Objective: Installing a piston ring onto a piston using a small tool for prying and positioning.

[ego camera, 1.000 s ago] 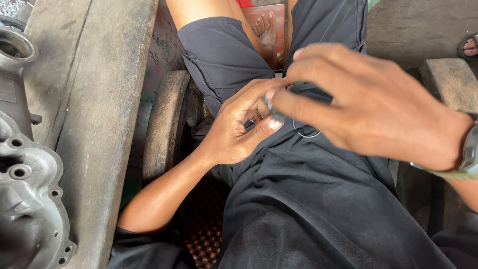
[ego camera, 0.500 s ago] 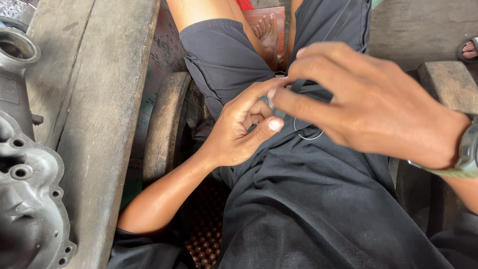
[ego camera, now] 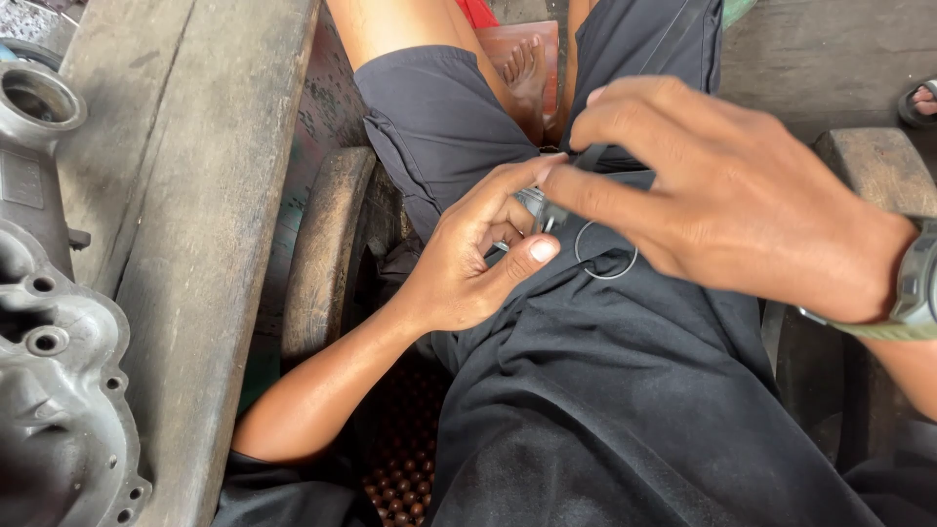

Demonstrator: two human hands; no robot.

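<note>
My left hand (ego camera: 478,256) is cupped over my lap, gripping a small grey metal part (ego camera: 535,207) between thumb and fingers. My right hand (ego camera: 727,195) reaches in from the right above it, its fingertips pinching the same metal part. A thin wire ring (ego camera: 605,252) hangs just below my right fingers, against my dark shorts (ego camera: 605,390); which fingers hold it I cannot tell. A watch (ego camera: 917,283) sits on my right wrist.
A wooden bench plank (ego camera: 205,195) runs along the left, with a grey cast-metal engine casing (ego camera: 44,371) lying on it. A round wooden stool edge (ego camera: 322,244) is beside my left thigh. A wooden block (ego camera: 869,156) stands at right. A bare foot (ego camera: 527,68) is seen ahead.
My hands have stayed together over my lap, shifting slightly. The wire ring has dropped a little lower into fuller view under my right fingers.
</note>
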